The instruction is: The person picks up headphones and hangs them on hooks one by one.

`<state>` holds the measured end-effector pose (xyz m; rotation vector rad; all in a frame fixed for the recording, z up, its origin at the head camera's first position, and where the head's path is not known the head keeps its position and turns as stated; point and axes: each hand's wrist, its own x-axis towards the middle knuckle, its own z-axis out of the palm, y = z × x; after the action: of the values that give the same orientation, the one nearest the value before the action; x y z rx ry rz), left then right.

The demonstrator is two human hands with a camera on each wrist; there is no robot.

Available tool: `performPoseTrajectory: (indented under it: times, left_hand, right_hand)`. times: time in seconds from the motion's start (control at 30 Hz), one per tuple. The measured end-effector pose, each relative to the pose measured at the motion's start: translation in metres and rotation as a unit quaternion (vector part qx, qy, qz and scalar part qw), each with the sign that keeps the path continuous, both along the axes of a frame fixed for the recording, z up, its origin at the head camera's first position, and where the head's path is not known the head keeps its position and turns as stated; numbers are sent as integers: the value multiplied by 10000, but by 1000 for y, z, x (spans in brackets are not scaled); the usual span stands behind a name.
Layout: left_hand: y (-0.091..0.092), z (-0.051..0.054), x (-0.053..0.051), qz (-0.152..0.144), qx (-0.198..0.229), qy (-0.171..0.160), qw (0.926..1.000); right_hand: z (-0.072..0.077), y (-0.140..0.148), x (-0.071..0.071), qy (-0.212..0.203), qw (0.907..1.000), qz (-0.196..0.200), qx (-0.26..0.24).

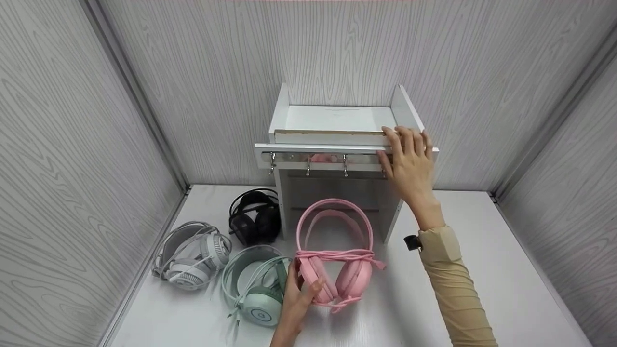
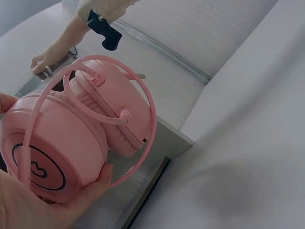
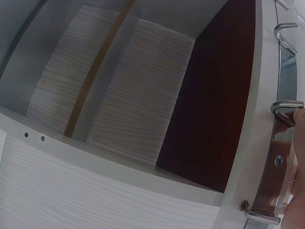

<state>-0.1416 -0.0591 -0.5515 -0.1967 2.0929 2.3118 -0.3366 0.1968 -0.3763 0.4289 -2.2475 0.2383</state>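
Pink headphones (image 1: pixel 356 279), their cable wound across the band, are held upright by my left hand (image 1: pixel 295 301) at the lower left ear cup. The left wrist view shows the thumb and palm against the pink ear cup (image 2: pixel 57 143). My right hand (image 1: pixel 412 168) rests on the right end of a white rail (image 1: pixel 313 148) with metal hooks on a white shelf unit (image 1: pixel 284 202). In the right wrist view, part of that hand (image 3: pixel 296 167) shows beside a hook (image 3: pixel 286 106). Nothing hangs from the hooks that show.
Black headphones (image 1: pixel 255 221) lie left of the shelf unit. Grey-white headphones (image 1: pixel 190 260) and mint green headphones (image 1: pixel 260 303) lie further forward on the white table (image 1: pixel 448 299). Wood-grain panels (image 1: pixel 193 72) enclose the back and sides.
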Motion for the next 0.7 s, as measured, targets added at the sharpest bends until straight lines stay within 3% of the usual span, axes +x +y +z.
performPoseTrajectory:
  times: [0.23,0.7]
  left_hand:
    - [-7,5,6,110,11,337,9994]
    - [-19,10,14,281,323,660,9969]
  right_hand:
    - [0,1,1,85,10000,-11,31]
    - [-3,-1,1,322,9994,110,-41]
